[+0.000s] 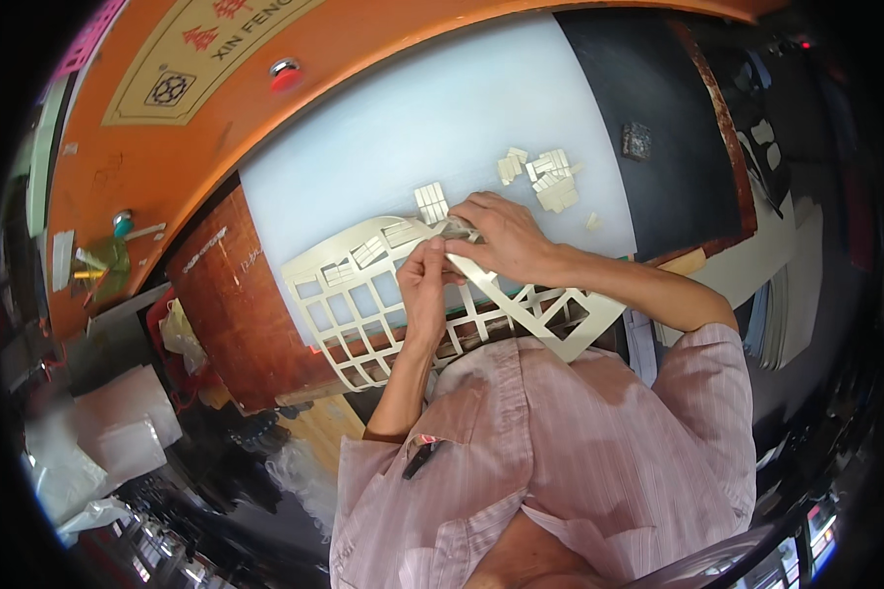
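Observation:
A cream die-cut sheet point(386, 306) with rows of rectangular openings spans the near edge of the white board, its front part hanging over my lap. Some openings still hold cut pieces point(368, 251). My left hand point(425, 283) is closed, thumb and fingers pinching the sheet near its middle. Against it, my right hand point(506, 236) is closed with curled fingers at the sheet's far edge; what lies between its fingertips is mostly hidden. Just beyond the fingertips sits a small block of cream rectangular pieces point(429, 202). Loose piles of similar pieces point(552, 179) lie farther right.
The white board point(393, 118) rests on a reddish-brown table point(221, 304). Behind it runs an orange machine panel point(157, 147) with a red button point(285, 76). A black surface point(658, 147) at right carries a small dark block point(636, 140). Plastic bags point(118, 432) lie lower left.

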The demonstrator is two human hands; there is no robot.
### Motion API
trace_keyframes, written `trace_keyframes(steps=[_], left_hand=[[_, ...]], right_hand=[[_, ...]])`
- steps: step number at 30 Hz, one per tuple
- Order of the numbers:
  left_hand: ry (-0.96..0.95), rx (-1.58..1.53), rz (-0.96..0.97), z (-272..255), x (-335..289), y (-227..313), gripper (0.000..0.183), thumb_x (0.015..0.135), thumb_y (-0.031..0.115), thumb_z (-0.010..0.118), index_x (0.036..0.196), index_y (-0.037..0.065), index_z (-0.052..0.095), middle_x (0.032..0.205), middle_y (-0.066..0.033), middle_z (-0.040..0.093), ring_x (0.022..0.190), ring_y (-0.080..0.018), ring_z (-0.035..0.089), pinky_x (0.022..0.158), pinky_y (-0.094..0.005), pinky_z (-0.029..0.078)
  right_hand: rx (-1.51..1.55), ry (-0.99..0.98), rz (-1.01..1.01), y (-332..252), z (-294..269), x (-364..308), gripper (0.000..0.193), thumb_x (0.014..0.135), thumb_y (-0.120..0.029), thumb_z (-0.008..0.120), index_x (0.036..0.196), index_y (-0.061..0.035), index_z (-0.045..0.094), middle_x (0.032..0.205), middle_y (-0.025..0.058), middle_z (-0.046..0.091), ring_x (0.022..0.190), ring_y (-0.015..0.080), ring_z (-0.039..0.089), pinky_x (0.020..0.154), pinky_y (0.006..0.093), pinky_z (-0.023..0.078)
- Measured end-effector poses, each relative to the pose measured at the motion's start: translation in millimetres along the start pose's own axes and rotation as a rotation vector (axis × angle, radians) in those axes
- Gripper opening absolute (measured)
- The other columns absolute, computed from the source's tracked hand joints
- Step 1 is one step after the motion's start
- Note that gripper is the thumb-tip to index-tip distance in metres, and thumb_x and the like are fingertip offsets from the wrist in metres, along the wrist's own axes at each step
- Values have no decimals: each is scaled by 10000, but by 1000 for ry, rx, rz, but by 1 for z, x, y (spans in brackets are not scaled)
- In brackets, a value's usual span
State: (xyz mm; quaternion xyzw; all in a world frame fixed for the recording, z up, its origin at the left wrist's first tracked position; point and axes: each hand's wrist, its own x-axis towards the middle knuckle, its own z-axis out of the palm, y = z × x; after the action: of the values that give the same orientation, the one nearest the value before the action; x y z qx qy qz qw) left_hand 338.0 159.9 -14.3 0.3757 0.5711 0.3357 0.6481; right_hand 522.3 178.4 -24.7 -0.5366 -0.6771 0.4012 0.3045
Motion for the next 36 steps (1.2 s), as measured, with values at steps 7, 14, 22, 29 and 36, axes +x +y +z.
trace_keyframes(steps=[7,14,22,29,36], left_hand=[[77,65,100,1,-16,-10,359,1095,281,576,987,-29,719,755,-57,692,676,-129,622,652,-287,513],[127,51,85,-3,-55,-26,342,1101,205,575,862,-16,679,725,-44,692,649,-87,600,634,-253,490],[105,38,48,-3,-67,-38,326,1092,213,594,915,-33,712,749,-55,712,667,-78,612,653,-236,496],[156,35,89,-15,-60,-24,398,1075,354,575,1077,-32,673,771,-88,720,698,-157,671,670,-278,541],[282,-14,85,-39,-25,-11,369,1078,328,605,918,2,666,738,-70,686,625,-124,608,613,-278,496]], right_hand=[[146,-12,41,17,-5,11,266,944,-216,692,1013,38,732,864,238,681,820,419,665,759,507,512],[-55,-19,-38,24,-22,22,243,948,-166,685,1065,44,724,949,227,692,905,408,667,810,499,519],[-152,24,-292,-25,1,41,391,979,-270,683,1166,73,649,1115,225,672,1007,391,642,889,483,523],[-176,-187,-278,-30,50,58,254,934,-200,683,879,47,664,836,210,690,831,397,688,728,498,541],[-171,-93,-257,-28,55,49,124,924,-88,634,885,20,681,820,200,703,796,390,698,713,489,556]])
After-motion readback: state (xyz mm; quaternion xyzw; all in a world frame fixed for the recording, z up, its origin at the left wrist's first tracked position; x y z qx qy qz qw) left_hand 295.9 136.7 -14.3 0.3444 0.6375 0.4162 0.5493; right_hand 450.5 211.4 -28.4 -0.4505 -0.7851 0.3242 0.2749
